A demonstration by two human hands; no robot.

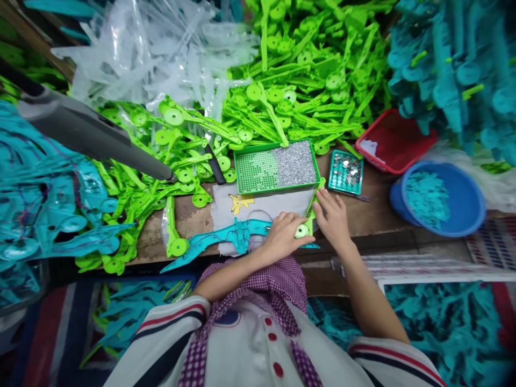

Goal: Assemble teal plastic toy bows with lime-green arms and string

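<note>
Here, both bare hands work just below the green tray, near its right-hand corner. The left hand [284, 232] lies over the right end of a long blue piece [217, 239], its thumb and forefinger parted around the pale disc of a green part [302, 231]; whether they grip it, I cannot tell. The right hand [332, 217] is at the tray's lower right, fingers stretched out and slightly apart against the green part's narrow arm; I cannot tell whether they pinch it. That green part runs from below the tray up along its right side, and the blue piece extends well past the tray's left edge.

The green tray [252, 171] has a perforated floor, with small silvery pieces heaped in its right half. Below it, a grey cloth [262, 209] with a yellow cartoon figure covers some of the wooden bench [191, 215]. Just right of the tray is a small teal tray [341, 189] of metal bits; farther right are a red tray [407, 142] and a blue bucket [463, 199] with teal pieces inside. A black-handled tool [217, 169] lies just left of the tray, and bright green pieces [314, 80] pile up behind it.
</note>
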